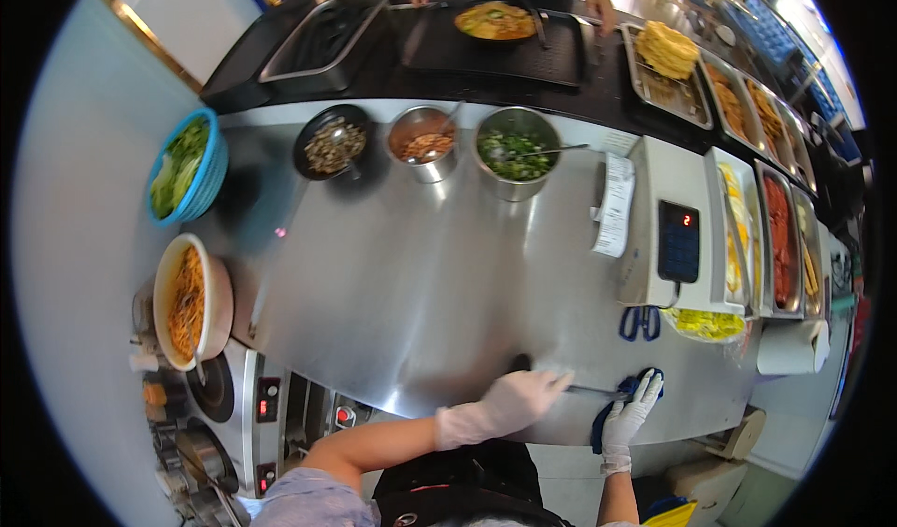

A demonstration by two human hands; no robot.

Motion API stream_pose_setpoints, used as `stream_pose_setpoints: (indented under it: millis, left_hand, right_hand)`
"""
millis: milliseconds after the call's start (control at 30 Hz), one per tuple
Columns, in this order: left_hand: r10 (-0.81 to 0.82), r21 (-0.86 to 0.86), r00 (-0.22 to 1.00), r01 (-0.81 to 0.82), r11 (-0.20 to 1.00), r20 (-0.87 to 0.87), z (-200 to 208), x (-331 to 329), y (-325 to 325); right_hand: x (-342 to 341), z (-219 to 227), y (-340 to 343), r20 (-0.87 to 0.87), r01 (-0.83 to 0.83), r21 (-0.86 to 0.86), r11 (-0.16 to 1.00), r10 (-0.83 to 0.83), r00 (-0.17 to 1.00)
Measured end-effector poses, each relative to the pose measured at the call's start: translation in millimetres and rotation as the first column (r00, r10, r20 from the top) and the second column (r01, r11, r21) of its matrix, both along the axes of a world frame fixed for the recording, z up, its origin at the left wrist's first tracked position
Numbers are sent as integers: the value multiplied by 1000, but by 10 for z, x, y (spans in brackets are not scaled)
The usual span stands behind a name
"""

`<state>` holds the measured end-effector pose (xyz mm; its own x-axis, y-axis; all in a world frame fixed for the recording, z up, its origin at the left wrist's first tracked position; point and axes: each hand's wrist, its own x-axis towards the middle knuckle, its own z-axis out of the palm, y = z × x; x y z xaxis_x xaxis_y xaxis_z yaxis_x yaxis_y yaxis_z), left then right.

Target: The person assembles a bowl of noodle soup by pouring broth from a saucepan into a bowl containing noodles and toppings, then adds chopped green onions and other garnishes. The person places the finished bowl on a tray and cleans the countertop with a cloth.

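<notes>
My left hand [519, 402], in a pale thin glove, is closed round a long thin utensil with a metal shaft [594, 391]. A dark knob-like end [519, 363] shows just beyond this hand; whether it belongs to the utensil I cannot tell. The shaft runs right to a dark blue cloth [599, 431] at the table's near edge. My gloved right hand [632, 417] presses on that cloth with its fingers bent around it, and the far end of the utensil is hidden there. Dark blue-handled scissors [640, 322] lie a little beyond the right hand.
A steel table [374, 275] bears a bowl of mushroom-like pieces [335, 146], a pot of chopped greens [517, 154] and a receipt [615, 205]. At left are a blue lettuce basket [213, 167] and a tub of shredded food [224, 303]. Across the counter, a person's hands flank a tray [430, 55].
</notes>
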<state>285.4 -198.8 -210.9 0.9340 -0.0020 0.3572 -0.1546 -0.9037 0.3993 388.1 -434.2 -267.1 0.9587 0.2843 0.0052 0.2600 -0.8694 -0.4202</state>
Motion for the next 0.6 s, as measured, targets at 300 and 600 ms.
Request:
stream_pose_setpoints:
  millis: [300, 600]
  left_hand:
    - [774, 87, 575, -785, 613, -264, 401, -2688, 934]
    - [949, 87, 110, -986, 141, -294, 328, -4138, 820]
  right_hand:
    - [-392, 178, 1989, -4, -418, 8, 909, 418, 909]
    - [-1360, 11, 4607, 146, -784, 41, 620, 772, 618]
